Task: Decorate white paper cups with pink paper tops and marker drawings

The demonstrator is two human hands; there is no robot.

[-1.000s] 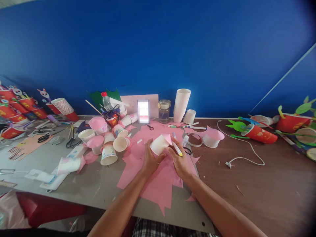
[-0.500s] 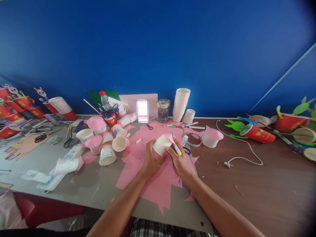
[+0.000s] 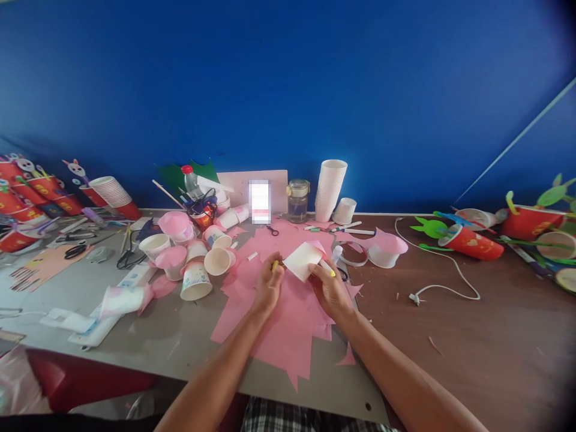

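Note:
My right hand [image 3: 332, 291] grips a white paper cup [image 3: 303, 261] lying on its side with a pink paper piece on it, and also holds a white marker [image 3: 327, 268] with a yellow end. To the cup's left, my left hand [image 3: 269, 283] is closed, pinching a small yellow piece [image 3: 274, 264] against its fingertips. Both hands hover over scraps of pink paper [image 3: 288, 318] spread on the grey mat [image 3: 189, 342].
Several paper cups [image 3: 197, 282], some covered in pink, lie left of the hands. A tall cup stack [image 3: 330, 189], a glass jar [image 3: 299, 201] and a phone [image 3: 260, 201] stand at the back. A white cable [image 3: 443, 288] and red decorated cups [image 3: 470, 245] are on the right.
The cup has passed from my left hand to my right hand and turned bottom-up toward me. My left hand has let go of it and now pinches a small yellow piece.

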